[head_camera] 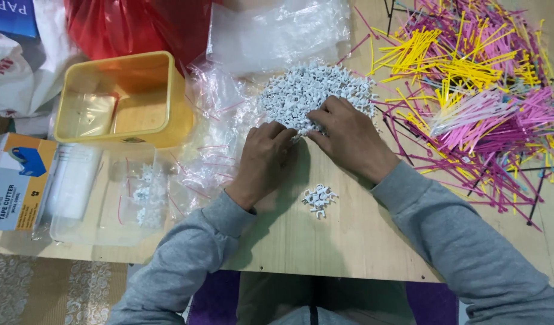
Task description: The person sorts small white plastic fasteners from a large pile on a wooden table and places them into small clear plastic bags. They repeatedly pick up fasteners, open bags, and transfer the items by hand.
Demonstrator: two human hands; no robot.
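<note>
While both hands work the near edge of the big pile of white clips (313,90), only a small batch of clips (319,198) sits apart on the table (349,241) between the forearms. Left hand (262,159): fingers curled, tips pressed into the pile; can't tell if it pinches any. Right hand (349,135): loosely spread, flat on the clips. Clear tub (105,198) holds a few bagged clips; yellow tub (117,96) is near empty. Judging by that, most sorting is left.
</note>
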